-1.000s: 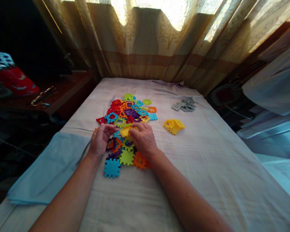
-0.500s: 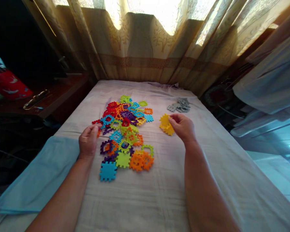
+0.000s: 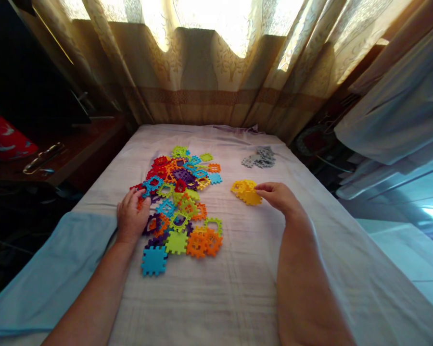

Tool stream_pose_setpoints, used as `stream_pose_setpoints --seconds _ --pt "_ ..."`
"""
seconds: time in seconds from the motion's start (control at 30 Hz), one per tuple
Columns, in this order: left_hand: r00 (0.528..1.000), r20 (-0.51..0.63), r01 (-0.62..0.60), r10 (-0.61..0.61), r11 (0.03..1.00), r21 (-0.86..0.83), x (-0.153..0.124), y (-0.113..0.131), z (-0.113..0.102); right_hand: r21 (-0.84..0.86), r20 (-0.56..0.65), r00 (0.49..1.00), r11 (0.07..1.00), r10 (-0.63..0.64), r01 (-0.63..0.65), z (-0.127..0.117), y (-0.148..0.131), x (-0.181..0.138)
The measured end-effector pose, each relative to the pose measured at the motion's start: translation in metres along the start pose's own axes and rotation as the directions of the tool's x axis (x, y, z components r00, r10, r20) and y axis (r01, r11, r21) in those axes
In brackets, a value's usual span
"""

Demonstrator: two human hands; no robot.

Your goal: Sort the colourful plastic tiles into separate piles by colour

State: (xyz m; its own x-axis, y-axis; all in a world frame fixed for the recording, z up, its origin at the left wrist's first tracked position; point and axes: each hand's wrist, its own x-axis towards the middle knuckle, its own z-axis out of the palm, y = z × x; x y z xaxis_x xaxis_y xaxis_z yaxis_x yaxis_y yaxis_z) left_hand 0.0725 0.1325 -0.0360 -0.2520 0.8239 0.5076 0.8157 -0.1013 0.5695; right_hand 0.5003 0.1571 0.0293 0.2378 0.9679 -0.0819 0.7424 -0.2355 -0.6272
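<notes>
Between the thumb and fingertips of my right hand [image 3: 279, 198] is the edge of a yellow toothed building tile [image 3: 249, 196]. It lies over other yellow tiles [image 3: 240, 185] on the sheet. My left hand [image 3: 133, 215] rests at the left edge of a pile of colourful interlocking tiles, fingers apart over red and orange pieces. Close to its fingertips is a blue frame tile [image 3: 152, 184]. A solid blue square tile [image 3: 154, 261] lies at the near end of the pile, beside a lime green tile [image 3: 176, 242] and orange tiles [image 3: 204, 242].
Grey tiles [image 3: 261, 157] form a small heap at the far right of the bed sheet [image 3: 252, 278]. A folded light blue cloth [image 3: 54, 269] lies on the left. Curtains [image 3: 209, 72] hang behind, and a dark wooden cabinet [image 3: 94, 144] stands at the left.
My right hand has lowered, and its yellow tile now lies flatter over the others. My left hand's fingers have loosened and spread onto the pile's edge. The whole view has shifted slightly.
</notes>
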Motion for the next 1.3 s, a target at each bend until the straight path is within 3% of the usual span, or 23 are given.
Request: stream_pose_setpoints --seconds 0.13,0.23,0.37,0.57,0.73,0.9,1.3 --pt "0.999 0.048 0.009 -0.007 0.998 -0.054 -0.003 0.003 0.0 -0.149 -0.105 0.994 0.989 -0.015 0.0 -0.003 -0.004 0.001" --pt "0.998 0.057 0.002 0.004 0.994 -0.111 -0.004 0.008 -0.002 -0.241 -0.179 0.979 0.969 -0.101 0.056 0.003 -0.019 -0.001" --pt "0.997 0.08 0.038 -0.025 0.986 -0.165 -0.005 0.018 -0.007 -0.251 -0.117 0.952 0.936 -0.283 0.248 0.032 -0.051 -0.011" --pt "0.994 0.077 0.095 -0.082 0.979 -0.18 -0.006 0.028 -0.013 -0.214 -0.008 0.861 0.842 -0.508 0.495 0.091 -0.088 -0.031" --pt "0.995 0.033 0.103 -0.099 0.978 -0.182 -0.004 0.027 -0.014 -0.337 0.01 0.88 0.827 -0.474 0.449 0.119 -0.094 -0.036" --pt "0.988 0.074 0.15 -0.138 0.969 -0.198 -0.004 0.029 -0.015 -0.387 0.045 0.913 0.836 -0.405 0.39 0.126 -0.091 -0.035" --pt "0.987 0.073 0.154 -0.141 0.963 -0.222 -0.004 0.023 -0.013 -0.3 0.016 0.853 0.811 -0.522 0.502 0.119 -0.085 -0.03"
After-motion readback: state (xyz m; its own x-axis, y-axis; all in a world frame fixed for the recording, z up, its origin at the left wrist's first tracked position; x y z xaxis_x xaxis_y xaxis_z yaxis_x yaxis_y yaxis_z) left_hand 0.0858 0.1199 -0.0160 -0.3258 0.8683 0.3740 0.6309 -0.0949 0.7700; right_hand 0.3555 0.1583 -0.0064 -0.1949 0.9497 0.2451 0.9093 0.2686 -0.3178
